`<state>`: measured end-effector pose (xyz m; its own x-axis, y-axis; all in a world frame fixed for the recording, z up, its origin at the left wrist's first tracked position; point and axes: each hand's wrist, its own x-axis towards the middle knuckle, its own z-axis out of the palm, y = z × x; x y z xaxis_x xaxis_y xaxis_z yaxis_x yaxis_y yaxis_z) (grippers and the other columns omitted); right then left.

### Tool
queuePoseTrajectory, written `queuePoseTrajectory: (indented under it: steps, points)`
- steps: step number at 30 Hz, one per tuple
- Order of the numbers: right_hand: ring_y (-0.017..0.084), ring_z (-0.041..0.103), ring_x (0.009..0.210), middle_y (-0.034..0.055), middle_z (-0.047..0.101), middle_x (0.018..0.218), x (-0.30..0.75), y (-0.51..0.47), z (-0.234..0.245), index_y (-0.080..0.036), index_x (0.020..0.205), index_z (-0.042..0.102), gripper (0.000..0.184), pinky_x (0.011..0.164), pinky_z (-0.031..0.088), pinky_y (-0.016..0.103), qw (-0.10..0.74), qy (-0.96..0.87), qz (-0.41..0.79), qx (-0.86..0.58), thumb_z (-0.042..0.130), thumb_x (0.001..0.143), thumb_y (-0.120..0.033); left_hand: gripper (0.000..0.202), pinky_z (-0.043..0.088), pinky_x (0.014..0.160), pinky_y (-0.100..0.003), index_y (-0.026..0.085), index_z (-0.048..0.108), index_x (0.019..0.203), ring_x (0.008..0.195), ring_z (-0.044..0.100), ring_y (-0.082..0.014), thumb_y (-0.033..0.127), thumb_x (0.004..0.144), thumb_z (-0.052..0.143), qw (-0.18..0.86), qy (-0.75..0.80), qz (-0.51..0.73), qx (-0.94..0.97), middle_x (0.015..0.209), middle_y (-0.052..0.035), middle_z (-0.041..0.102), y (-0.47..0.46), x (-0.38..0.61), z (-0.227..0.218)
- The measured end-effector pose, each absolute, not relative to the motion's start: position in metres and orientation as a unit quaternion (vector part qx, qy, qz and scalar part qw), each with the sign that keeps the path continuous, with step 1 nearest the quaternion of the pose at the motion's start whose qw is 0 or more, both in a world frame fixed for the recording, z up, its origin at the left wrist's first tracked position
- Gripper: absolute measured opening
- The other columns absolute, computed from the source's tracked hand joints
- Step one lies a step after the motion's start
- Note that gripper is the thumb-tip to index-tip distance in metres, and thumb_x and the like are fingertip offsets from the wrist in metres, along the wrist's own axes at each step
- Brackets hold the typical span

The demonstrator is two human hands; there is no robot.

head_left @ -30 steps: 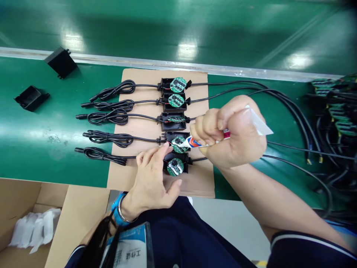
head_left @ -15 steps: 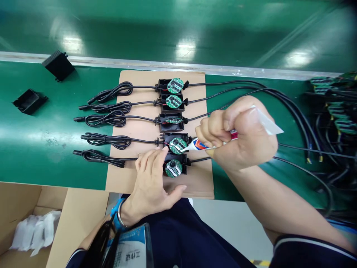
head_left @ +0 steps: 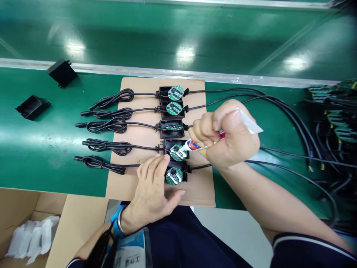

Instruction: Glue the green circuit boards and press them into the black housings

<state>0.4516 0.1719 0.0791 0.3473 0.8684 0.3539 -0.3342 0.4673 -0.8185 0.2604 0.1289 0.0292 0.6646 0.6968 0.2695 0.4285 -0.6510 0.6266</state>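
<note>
Right hand — tube at board

R hand grips glue tube, tip on PCB — L hand beside.

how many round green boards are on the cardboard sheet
5, in a column down the cardboard: top board, second board, third board, fourth board at the tube tip, fifth board by the left hand. The cable pile at right may hide more.
</note>
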Motion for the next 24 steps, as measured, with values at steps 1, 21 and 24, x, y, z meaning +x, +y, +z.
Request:
queuePoseTrajectory:
  steps: [1, 21, 24]
  points:
    - [0.007, 0.02, 0.037, -0.006, 0.021, 0.049, 0.452, 0.173, 0.078, -0.021, 0.066, 0.047, 0.032, 0.033, 0.019, 0.021, 0.752, -0.407, 0.4, -0.329, 0.054, 0.094, -0.035, 0.084, 0.032, 0.113, -0.049, 0.008, 0.028, 0.149, 0.133, 0.041, -0.0317, 0.034, 0.081, 0.071, 0.266, 0.324, 0.251, 0.873, 0.141, -0.0188, 0.049, 0.129, 0.26, 0.029]
    - [0.008, 0.012, 0.037, -0.0085, 0.018, 0.045, 0.496, 0.315, 0.093, -0.024, 0.062, 0.033, 0.053, 0.037, 0.01, 0.027, 0.806, -0.394, 0.277, -0.345, 0.066, 0.077, -0.063, 0.099, 0.022, 0.117, -0.055, 0.007, 0.02, 0.151, 0.141, 0.025, -0.0369, 0.032, 0.067, 0.067, 0.241, 0.296, 0.24, 0.893, 0.148, -0.021, 0.031, 0.131, 0.254, 0.029]
    - [0.009, 0.011, 0.041, -0.0081, 0.018, 0.047, 0.488, 0.324, 0.08, -0.025, 0.063, 0.034, 0.058, 0.04, 0.012, 0.028, 0.774, -0.422, 0.29, -0.373, 0.063, 0.076, -0.073, 0.096, 0.021, 0.118, -0.052, 0.007, 0.022, 0.15, 0.142, 0.025, -0.0356, 0.033, 0.068, 0.067, 0.238, 0.296, 0.233, 0.895, 0.147, -0.0203, 0.033, 0.133, 0.255, 0.03]
